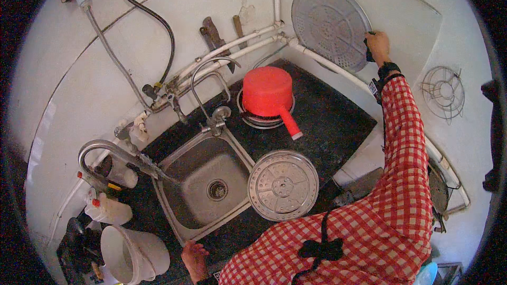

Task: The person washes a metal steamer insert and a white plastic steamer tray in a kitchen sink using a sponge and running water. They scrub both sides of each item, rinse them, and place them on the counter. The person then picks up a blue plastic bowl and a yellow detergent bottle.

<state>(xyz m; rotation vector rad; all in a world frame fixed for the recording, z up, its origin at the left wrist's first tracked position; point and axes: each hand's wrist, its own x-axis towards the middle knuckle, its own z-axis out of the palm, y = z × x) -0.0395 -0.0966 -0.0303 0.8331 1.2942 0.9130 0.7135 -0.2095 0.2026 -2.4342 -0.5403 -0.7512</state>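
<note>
At the upper right, my right hand (379, 45) holds a dark cloth (369, 47) at the rim of a large perforated metal steamer tray (332, 27), which stands upright against the wall. My left hand (195, 259) rests by the near left corner of the steel sink (200, 233), fingers loosely curled; whether it grips anything is unclear. A second perforated metal steamer tray (283, 185) lies flat at the sink's right edge. Behind it, a red saucepan (267, 91) sits upside down on stacked metal dishes (263, 123).
Two curved faucets (194, 83) (115, 148) rise around the sink. A white bucket (154, 251) and plastic bottles (113, 209) stand on the left. Knives (214, 35) hang behind the wall pipes (241, 43). A wire rack (443, 91) hangs at the right.
</note>
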